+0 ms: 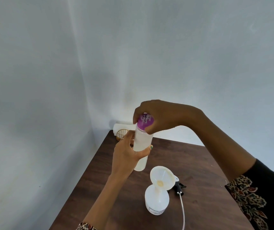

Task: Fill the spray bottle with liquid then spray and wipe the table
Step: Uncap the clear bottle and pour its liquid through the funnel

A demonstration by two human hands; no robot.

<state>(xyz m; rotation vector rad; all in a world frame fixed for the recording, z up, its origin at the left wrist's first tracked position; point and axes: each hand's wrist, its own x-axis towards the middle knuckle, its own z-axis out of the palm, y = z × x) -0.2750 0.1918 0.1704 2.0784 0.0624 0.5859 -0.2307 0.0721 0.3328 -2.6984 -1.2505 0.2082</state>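
Low in the frame, right of centre: a squat translucent white plastic spray bottle (156,202), upright on the dark brown wooden counter (199,163), mouth stopped by a wide white plastic funnel (162,178) seated in the neck and leaning a little toward upper left. Just right of it, flat on the counter: the detached black-and-white trigger sprayer head (179,185), its thin clear dip tube (183,211) trailing down toward the bottom edge. Higher, near frame centre, held clear of the counter: a tall slim translucent white refill bottle with a purple cap (142,146), long axis near vertical, cap uppermost, base just up and left of the funnel rim. Left hand (129,152) wrapped round the bottle's middle, thumb across the front; right hand (156,117) arched down from the upper right, fingertips pinching the purple cap (145,122). Judged step: getting the cap off before the pour, no liquid yet visible in the funnel. Key relation for the pour: funnel mouth down and to the right of the refill bottle's base, so a tip of the capped end rightward and downward needed, left hand nearer and already carrying the load. Farthest back, in the counter's corner against the pale wall (182,55): a white roll of paper towel (123,127) behind a gold wire holder (122,133).
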